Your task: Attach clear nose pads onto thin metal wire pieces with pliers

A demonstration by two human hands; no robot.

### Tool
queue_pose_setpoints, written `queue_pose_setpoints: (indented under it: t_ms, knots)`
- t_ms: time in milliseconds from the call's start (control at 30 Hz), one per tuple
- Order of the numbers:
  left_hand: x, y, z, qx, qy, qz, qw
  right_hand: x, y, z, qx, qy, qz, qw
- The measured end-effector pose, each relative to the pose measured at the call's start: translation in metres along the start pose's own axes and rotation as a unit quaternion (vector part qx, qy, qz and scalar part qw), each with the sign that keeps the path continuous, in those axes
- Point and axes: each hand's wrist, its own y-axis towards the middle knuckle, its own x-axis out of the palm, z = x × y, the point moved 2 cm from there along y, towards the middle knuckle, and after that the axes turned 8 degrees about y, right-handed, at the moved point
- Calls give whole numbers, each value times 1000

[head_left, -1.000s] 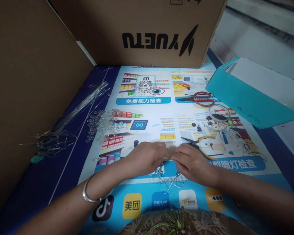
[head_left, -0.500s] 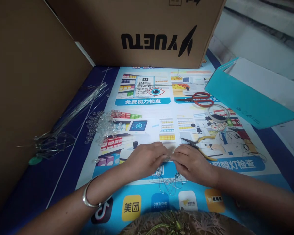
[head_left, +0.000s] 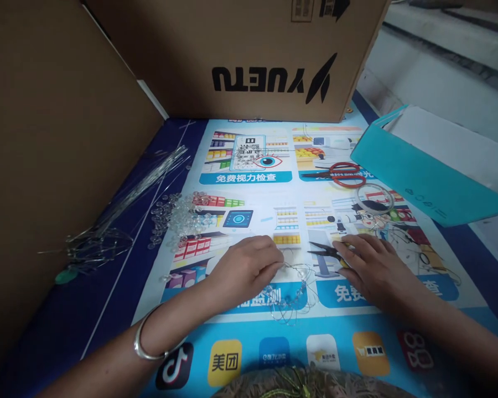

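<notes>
The right hand (head_left: 371, 268) has left the wire piece (head_left: 290, 293) and moved right onto the pliers (head_left: 330, 253), fingers over the handles. The two hands, fingertips together a second ago, are now apart. The left hand (head_left: 243, 268) alone pinches the wire, which lies more exposed

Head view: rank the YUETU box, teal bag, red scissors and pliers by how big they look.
1. YUETU box
2. Teal bag
3. Red scissors; pliers are partly under the right hand, so their rank is unsure.

Bare forearms (no sleeves); 1 silver bangle (head_left: 149, 342) circles the left wrist.
</notes>
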Motion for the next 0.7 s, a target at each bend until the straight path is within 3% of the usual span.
queue_pose_setpoints:
  t_ms: [200,333,500,700]
  knots:
    - [3,1,-1,-9,-19,15,1000,7,3,0,-13,1,33,999]
    - [5,0,-2,0,-7,22,1000,-8,11,-4,2,70,44,997]
    - [10,-2,-4,18,44,22,999,-32,33,-26,-84,73,29,993]
    - [14,-2,-6,19,70,14,997,-18,41,-28,-147,37,3,988]
